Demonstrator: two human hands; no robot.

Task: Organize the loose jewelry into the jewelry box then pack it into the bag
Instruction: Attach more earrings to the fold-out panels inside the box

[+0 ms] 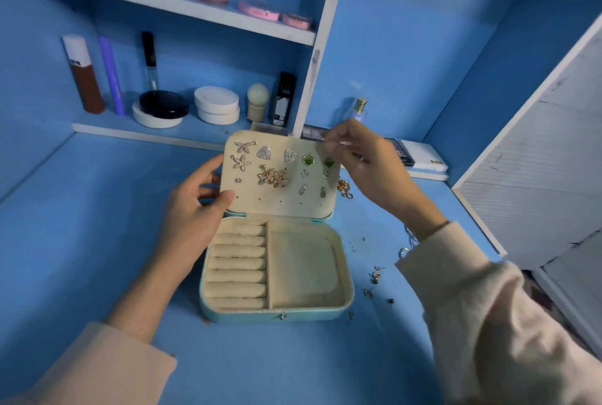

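A light blue jewelry box (pixel 277 315) stands open on the blue desk, its cream lid (pixel 283 202) upright. Several earrings (pixel 273 176) are pinned to the lid: star shapes, silver triangles, green stones, a gold cluster. The ring rolls and the tray compartment (pixel 303 267) in the base hold nothing. My left hand (pixel 198 202) holds the lid's left edge, thumb on the inner face. My right hand (pixel 368 166) hovers at the lid's upper right corner and pinches something small and blurred. Loose gold pieces (pixel 344 189) lie right of the lid, small loose studs (pixel 376 277) right of the base.
Shelves behind the box carry cosmetics: a brown bottle (pixel 85 78), round compacts (pixel 216 104), a perfume bottle (pixel 358 109). Eyeshadow palettes (pixel 402 152) lie behind my right hand. A white cabinet panel (pixel 537 160) stands to the right. No bag is in view.
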